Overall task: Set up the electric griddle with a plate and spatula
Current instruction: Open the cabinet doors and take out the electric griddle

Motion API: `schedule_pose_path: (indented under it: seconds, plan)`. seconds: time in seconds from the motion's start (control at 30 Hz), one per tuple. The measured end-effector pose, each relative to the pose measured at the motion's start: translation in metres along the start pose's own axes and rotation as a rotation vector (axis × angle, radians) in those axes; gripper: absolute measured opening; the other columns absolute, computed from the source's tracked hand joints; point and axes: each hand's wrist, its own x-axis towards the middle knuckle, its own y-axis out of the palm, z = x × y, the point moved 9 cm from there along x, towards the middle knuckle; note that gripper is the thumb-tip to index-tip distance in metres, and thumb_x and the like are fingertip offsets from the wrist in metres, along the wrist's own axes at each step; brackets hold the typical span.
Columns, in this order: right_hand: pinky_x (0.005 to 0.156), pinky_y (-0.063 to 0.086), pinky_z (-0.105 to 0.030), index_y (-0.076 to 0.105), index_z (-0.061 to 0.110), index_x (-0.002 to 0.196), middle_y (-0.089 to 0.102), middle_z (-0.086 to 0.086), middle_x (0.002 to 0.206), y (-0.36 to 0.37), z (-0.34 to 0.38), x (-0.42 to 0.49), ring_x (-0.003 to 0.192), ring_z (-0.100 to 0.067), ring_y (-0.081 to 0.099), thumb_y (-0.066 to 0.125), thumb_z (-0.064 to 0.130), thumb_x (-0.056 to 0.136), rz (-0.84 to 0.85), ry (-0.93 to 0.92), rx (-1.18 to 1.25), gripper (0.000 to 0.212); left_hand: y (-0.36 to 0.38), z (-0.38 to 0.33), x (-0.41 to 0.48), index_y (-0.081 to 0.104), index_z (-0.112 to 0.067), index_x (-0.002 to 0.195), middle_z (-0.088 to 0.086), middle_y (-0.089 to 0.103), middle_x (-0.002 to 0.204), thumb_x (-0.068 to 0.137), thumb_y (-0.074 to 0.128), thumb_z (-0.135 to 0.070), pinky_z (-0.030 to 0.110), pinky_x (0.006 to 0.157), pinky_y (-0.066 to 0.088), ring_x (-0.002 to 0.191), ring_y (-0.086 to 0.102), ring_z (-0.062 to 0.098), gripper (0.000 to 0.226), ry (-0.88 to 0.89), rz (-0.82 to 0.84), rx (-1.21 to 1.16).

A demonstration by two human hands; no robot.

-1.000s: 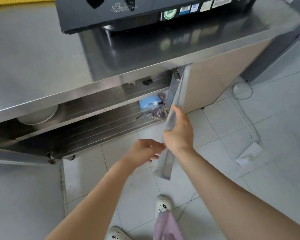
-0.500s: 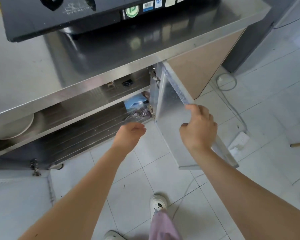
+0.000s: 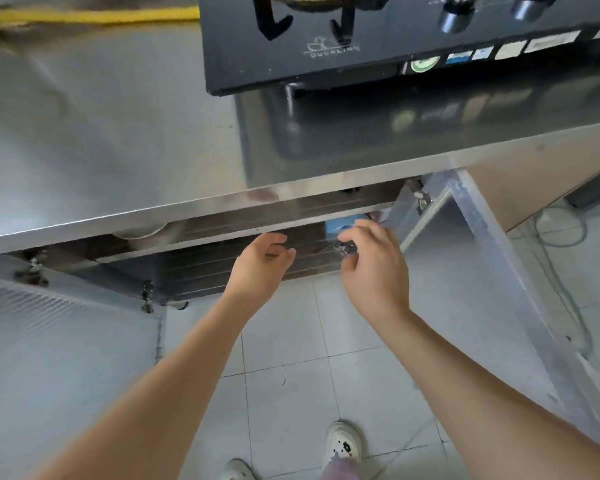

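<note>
Kitchen. Evidence: stainless-steel countertop carrying black glass gas hob with control knobs; yellow hose along counter rear; under-counter steel cabinet, door swung open; white dish on upper shelf; pale tiled floor.

Bright daylight, motion blur, edges warped

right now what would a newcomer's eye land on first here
The left hand and right hand reach toward the open cabinet under the steel counter. A black stove sits on top at the upper right, and the cabinet door stands open at the right.
</note>
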Motion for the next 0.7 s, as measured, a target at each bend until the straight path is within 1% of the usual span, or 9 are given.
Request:
schedule_pose_path:
  seconds: [0.07, 0.2, 0.3, 0.37, 0.43, 0.57, 0.63, 0.7]
  plan:
    - [0.083, 0.045, -0.032, 0.067, 0.011, 0.104, 0.064, -0.003, 0.115, 0.029, 0.031, 0.011, 0.11, -0.026, 0.054, 0.054, -0.004, 0.078, 0.048, -0.054, 0.036, 0.033, -0.037, 0.02, 0.004, 0.057, -0.021, 0.124, -0.001, 0.066, 0.113, 0.09, 0.058, -0.029, 0.018, 0.07, 0.045, 0.1, 0.061, 0.014, 0.034, -0.016, -0.074, 0.002]
    - [0.07, 0.039, -0.027, 0.068, 0.014, 0.099, 0.067, 0.003, 0.105, 0.086, 0.077, 0.016, 0.1, -0.02, 0.056, 0.052, -0.003, 0.078, 0.122, -0.096, 0.08, 0.031, -0.092, 0.07, 0.012, 0.057, -0.022, 0.123, -0.001, 0.065, 0.115, 0.089, 0.058, -0.024, 0.021, 0.076, 0.045, 0.098, 0.061, 0.014, 0.034, -0.081, -0.205, -0.035]
    - [0.065, 0.037, -0.026, 0.069, 0.016, 0.093, 0.07, 0.004, 0.097, 0.131, 0.102, 0.013, 0.092, -0.021, 0.06, 0.052, -0.002, 0.077, 0.183, -0.111, 0.093, 0.029, -0.125, 0.111, 0.016, 0.054, -0.022, 0.126, -0.005, 0.062, 0.113, 0.089, 0.059, -0.024, 0.02, 0.074, 0.044, 0.091, 0.061, 0.008, 0.038, -0.109, -0.287, -0.071]
    - [0.066, 0.043, -0.028, 0.07, 0.016, 0.09, 0.07, 0.004, 0.092, 0.157, 0.114, 0.011, 0.091, -0.02, 0.061, 0.052, -0.002, 0.077, 0.204, -0.097, 0.105, 0.029, -0.143, 0.137, 0.018, 0.052, -0.024, 0.128, -0.006, 0.061, 0.112, 0.089, 0.059, -0.023, 0.02, 0.075, 0.044, 0.09, 0.06, 0.005, 0.04, -0.117, -0.321, -0.088]
    - [0.07, 0.047, -0.03, 0.07, 0.017, 0.089, 0.07, 0.005, 0.091, 0.181, 0.12, 0.013, 0.091, -0.019, 0.061, 0.051, -0.002, 0.078, 0.221, -0.053, 0.119, 0.029, -0.158, 0.159, 0.025, 0.051, -0.024, 0.129, -0.006, 0.06, 0.111, 0.089, 0.059, -0.023, 0.021, 0.078, 0.043, 0.09, 0.059, 0.004, 0.041, -0.121, -0.334, -0.097]
    - [0.067, 0.041, -0.024, 0.071, 0.022, 0.089, 0.07, 0.007, 0.088, 0.247, 0.125, 0.014, 0.09, -0.016, 0.063, 0.05, 0.0, 0.08, 0.259, 0.024, 0.146, 0.031, -0.177, 0.212, 0.048, 0.052, -0.025, 0.127, -0.008, 0.061, 0.112, 0.089, 0.059, -0.024, 0.024, 0.084, 0.045, 0.096, 0.059, 0.008, 0.039, -0.125, -0.338, -0.087]
    - [0.069, 0.041, -0.023, 0.071, 0.022, 0.087, 0.072, 0.006, 0.089, 0.28, 0.121, 0.014, 0.09, -0.014, 0.064, 0.049, -0.001, 0.081, 0.271, 0.052, 0.192, 0.032, -0.177, 0.241, 0.061, 0.051, -0.026, 0.128, -0.008, 0.06, 0.114, 0.089, 0.059, -0.025, 0.027, 0.087, 0.047, 0.1, 0.059, 0.009, 0.04, -0.136, -0.336, -0.082]
    - [0.069, 0.041, -0.022, 0.071, 0.023, 0.087, 0.071, 0.008, 0.087, 0.317, 0.111, 0.016, 0.09, -0.013, 0.064, 0.049, -0.001, 0.081, 0.287, 0.056, 0.216, 0.033, -0.175, 0.273, 0.079, 0.049, -0.026, 0.13, -0.007, 0.059, 0.116, 0.089, 0.059, -0.025, 0.032, 0.091, 0.05, 0.103, 0.059, 0.012, 0.042, -0.156, -0.346, -0.092]
